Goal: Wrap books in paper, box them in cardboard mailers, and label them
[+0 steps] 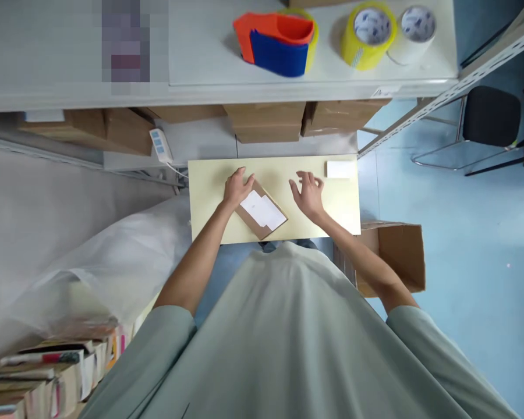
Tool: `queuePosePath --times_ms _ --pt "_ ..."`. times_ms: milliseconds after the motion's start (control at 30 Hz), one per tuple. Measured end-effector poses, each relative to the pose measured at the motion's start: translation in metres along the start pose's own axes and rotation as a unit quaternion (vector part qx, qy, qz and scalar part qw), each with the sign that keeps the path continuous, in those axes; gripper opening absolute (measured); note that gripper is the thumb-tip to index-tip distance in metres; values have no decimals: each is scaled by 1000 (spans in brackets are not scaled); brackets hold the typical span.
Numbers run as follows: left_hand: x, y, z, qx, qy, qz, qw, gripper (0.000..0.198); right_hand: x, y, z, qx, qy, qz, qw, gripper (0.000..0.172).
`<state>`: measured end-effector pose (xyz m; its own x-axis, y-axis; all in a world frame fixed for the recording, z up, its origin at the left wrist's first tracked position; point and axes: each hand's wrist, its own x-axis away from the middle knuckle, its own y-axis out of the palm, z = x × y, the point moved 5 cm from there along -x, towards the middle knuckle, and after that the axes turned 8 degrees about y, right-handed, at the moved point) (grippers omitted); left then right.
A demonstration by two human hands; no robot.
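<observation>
On the pale yellow table lies a flat brown cardboard parcel, turned at a slant, with white paper on its upper face. My left hand is at the parcel's far left corner, thumb and fingers apart; whether it touches the cardboard I cannot tell. My right hand is over the table to the right of the parcel, apart from it, its fingers spread and slightly curled with nothing in them. A small white stack or block sits near the table's far right corner, just beyond my right hand.
Above the table's far side runs a grey shelf with an orange and blue tape dispenser and tape rolls. Cardboard boxes and a white power strip are below. An open carton stands right; books lie left.
</observation>
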<state>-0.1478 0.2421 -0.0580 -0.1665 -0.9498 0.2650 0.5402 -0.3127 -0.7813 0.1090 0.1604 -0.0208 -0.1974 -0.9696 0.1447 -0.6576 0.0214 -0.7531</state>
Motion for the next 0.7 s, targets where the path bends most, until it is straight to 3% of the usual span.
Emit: queuePosePath --times_ms 67,100,200,300,400,467,533,700 --pt "-3 16 -12 -22 -27 -43 998 60 40 29 42 -56 143 -66 986 56" --pt "-4 22 -17 -32 -38 -60 997 62 57 43 59 -99 224 -105 964 56" --pt "-7 34 -23 -55 -66 -101 991 68 101 77 84 -279 407 -216 842 63" --pt "-6 40 -24 -67 -74 -123 987 74 122 94 79 -419 485 -265 721 67" --pt "-3 39 -22 -71 -64 -119 988 75 125 99 69 -487 495 -270 667 67" --pt "1 34 -21 -69 -57 -108 990 72 124 97 64 -506 490 -267 657 66" --pt "7 26 -18 -60 -46 -87 993 68 122 91 63 -515 479 -248 666 61" --pt "37 4 -8 -34 -18 -32 999 58 109 53 66 -535 339 -154 759 45"
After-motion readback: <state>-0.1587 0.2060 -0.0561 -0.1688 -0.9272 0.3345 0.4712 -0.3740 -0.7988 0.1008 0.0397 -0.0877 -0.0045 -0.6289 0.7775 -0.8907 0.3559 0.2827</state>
